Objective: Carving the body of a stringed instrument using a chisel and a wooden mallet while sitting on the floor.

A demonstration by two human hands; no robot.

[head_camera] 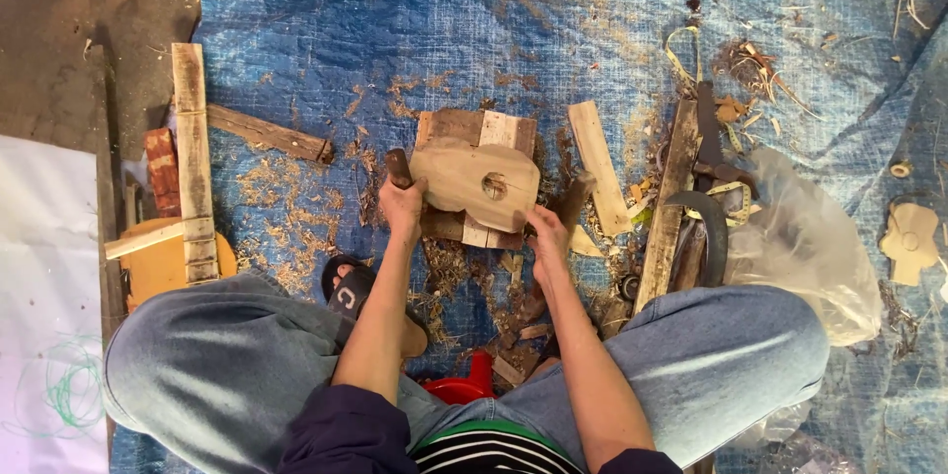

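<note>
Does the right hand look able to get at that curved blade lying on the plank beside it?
Probably yes. The curved blade lies uncovered on the plank, just right of the right hand, with only chips between. But that hand is gripping a tool handle.

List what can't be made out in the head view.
- Dark tool handle: the rest hidden under the left hand and rounded flat wooden piece with a hole.
- Right hand: what it grips, too dark to tell.
- Red plastic object: mostly covered by arms.
</note>
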